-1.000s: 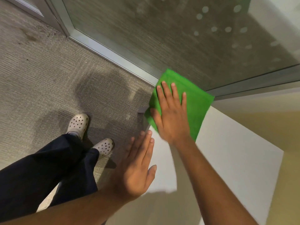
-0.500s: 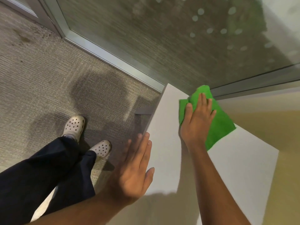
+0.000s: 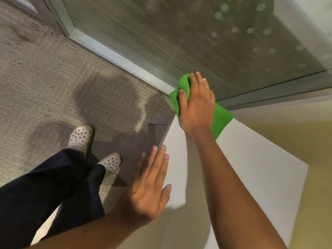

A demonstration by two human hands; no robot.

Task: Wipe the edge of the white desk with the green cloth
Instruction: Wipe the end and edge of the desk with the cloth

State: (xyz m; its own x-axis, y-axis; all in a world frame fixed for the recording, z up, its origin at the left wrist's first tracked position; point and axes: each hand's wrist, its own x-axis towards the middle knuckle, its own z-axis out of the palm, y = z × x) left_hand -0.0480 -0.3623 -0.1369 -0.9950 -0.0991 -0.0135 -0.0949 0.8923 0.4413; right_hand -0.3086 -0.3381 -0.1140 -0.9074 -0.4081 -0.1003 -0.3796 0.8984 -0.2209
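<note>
The green cloth lies over the far corner of the white desk, bunched at its far end against the glass wall. My right hand presses flat on the cloth, thumb curled into its folds, fingers reaching past the desk's far edge. My left hand hovers flat with fingers apart over the desk's left edge, nearer to me, holding nothing.
A frosted glass wall with a metal frame runs behind the desk corner. Grey carpet lies to the left, where my legs in dark trousers and perforated clogs stand close to the desk. A yellow wall borders the desk's right side.
My right hand slid the cloth from the far right of the corner back left to the far left corner, bunching it at the glass. My left hand stayed where it was.
</note>
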